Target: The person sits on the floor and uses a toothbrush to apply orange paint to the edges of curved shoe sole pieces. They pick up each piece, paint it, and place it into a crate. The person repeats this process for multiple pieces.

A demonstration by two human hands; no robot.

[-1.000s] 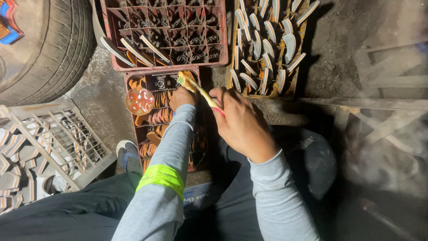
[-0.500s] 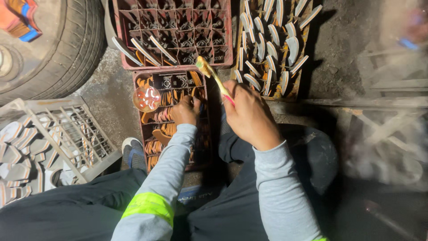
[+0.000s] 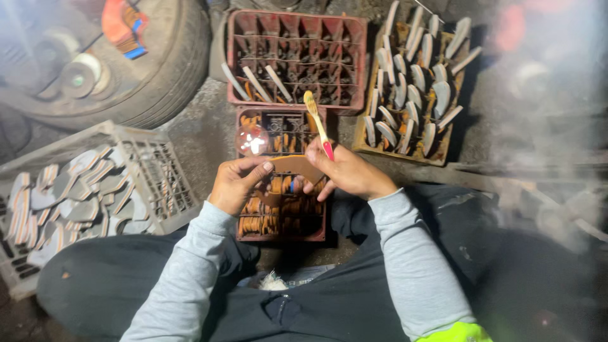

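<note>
Here, left hand [image 3: 237, 183]: fingers pinch one end of a curved brown piece [image 3: 296, 166].
Right hand [image 3: 345, 172]: grips the other end and a toothbrush [image 3: 318, 123].
Place: over the small red crate [image 3: 282, 180] on the floor.

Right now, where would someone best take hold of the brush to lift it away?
By the bare middle of the brush handle, coming from above: it tilts up out of the right hand, whose fingers cover the red lower end, and the bristle tip looks coated.
</note>
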